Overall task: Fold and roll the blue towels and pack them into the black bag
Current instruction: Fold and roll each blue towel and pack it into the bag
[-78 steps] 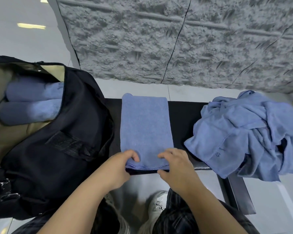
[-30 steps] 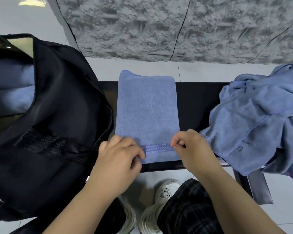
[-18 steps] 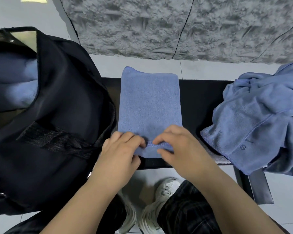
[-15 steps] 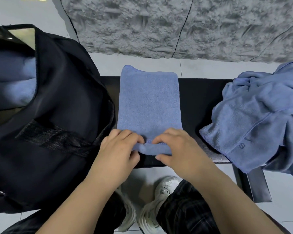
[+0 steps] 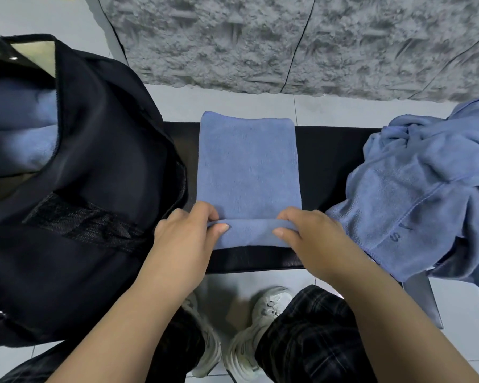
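A folded blue towel (image 5: 248, 167) lies lengthwise on the black bench (image 5: 324, 150), its near end turned over into a small roll. My left hand (image 5: 187, 233) grips the roll's left end and my right hand (image 5: 307, 233) grips its right end, thumbs on the near side. The open black bag (image 5: 100, 167) stands at the left with rolled blue towels (image 5: 20, 134) inside. A heap of unfolded blue towels (image 5: 423, 189) lies at the right on the bench.
A rough grey stone wall (image 5: 288, 42) rises behind the bench, with pale floor tiles between. My legs in dark checked trousers and white shoes (image 5: 260, 335) are below the bench's front edge. The towel heap overhangs the bench's right end.
Both hands have turned the towel's near end over into a first roll and spread apart to its two ends. The flat part of the towel has grown shorter.
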Tool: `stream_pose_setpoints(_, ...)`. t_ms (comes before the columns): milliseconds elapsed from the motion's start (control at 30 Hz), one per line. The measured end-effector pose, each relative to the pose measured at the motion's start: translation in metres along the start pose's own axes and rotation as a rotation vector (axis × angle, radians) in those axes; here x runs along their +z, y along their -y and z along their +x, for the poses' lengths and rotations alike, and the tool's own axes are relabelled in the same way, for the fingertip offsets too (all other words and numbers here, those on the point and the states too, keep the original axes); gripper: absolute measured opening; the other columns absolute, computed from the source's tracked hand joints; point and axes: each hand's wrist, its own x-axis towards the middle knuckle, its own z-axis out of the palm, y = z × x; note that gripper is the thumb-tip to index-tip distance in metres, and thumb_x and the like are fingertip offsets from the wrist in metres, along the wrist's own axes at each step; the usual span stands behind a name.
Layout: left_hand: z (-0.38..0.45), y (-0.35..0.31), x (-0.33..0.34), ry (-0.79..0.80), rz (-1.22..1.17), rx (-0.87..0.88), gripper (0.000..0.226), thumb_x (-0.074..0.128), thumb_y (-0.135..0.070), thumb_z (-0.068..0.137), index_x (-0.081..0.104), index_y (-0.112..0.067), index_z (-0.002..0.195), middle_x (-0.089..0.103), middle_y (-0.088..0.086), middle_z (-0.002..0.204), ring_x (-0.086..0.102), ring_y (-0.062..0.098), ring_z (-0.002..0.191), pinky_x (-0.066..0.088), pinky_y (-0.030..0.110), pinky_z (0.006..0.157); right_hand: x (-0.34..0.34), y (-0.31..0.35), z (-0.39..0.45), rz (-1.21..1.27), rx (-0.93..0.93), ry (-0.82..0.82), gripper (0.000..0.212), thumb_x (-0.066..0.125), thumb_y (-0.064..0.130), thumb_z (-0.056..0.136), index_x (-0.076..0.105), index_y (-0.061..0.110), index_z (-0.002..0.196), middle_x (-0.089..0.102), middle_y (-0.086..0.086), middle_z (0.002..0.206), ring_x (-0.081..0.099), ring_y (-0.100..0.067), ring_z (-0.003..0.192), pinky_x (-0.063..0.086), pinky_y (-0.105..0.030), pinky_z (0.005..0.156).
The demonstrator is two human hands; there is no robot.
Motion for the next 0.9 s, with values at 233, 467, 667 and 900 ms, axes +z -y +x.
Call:
stream_pose_setpoints(233, 0.000, 0.000, -0.002, -0.055, -0.071, 0.078, 0.004, 0.054, -0.025, 0.092, 0.053, -0.022, 0.093, 0.047, -0.012, 0.095, 0.044, 0.008, 0.086, 0.041, 0.022, 0.071, 0.011, -0.006, 0.007, -0.101, 0.085, 0.000, 0.022, 0.030, 0.028, 0.101, 0.051, 0.022, 0.103, 0.036, 0.003, 0.104, 0.035, -0.020, 0.108, 0.036, -0.036, 0.096)
stream_pose_setpoints(467, -0.003, -0.006, 0.009, -0.145, 0.118, 0.298, 0.028, 0.050, -0.012, 0.070, 0.065, -0.030, 0.085, 0.053, -0.017, 0.090, 0.040, 0.009, 0.091, 0.022, 0.029, 0.082, 0.017, -0.006, 0.009, 0.073, 0.002, -0.350, 0.007, 0.062, 0.014, 0.087, 0.064, 0.021, 0.087, 0.049, 0.005, 0.095, 0.044, -0.015, 0.092, 0.036, -0.026, 0.081)
stream_pose_setpoints(667, -0.007, -0.001, 0.022, -0.023, 0.207, 0.243, 0.050, 0.079, -0.024, 0.060, 0.048, -0.033, 0.099, 0.047, -0.015, 0.100, 0.038, 0.012, 0.097, 0.012, 0.024, 0.078, 0.023, 0.001, 0.006, -0.036, -0.121, -0.324, 0.022, 0.057, 0.008, 0.083, 0.064, 0.014, 0.103, 0.056, 0.002, 0.105, 0.046, -0.018, 0.099, 0.033, -0.021, 0.083)
stream_pose_setpoints(900, -0.003, -0.003, 0.022, -0.125, 0.208, 0.203, 0.039, 0.076, -0.015, 0.071, 0.056, -0.030, 0.099, 0.055, -0.015, 0.094, 0.038, 0.011, 0.093, 0.012, 0.022, 0.074, 0.025, 0.004, 0.003, -0.188, -0.143, -0.226, 0.042, 0.058, 0.018, 0.081, 0.044, 0.027, 0.121, 0.041, 0.011, 0.120, 0.033, -0.012, 0.115, 0.020, -0.023, 0.094)
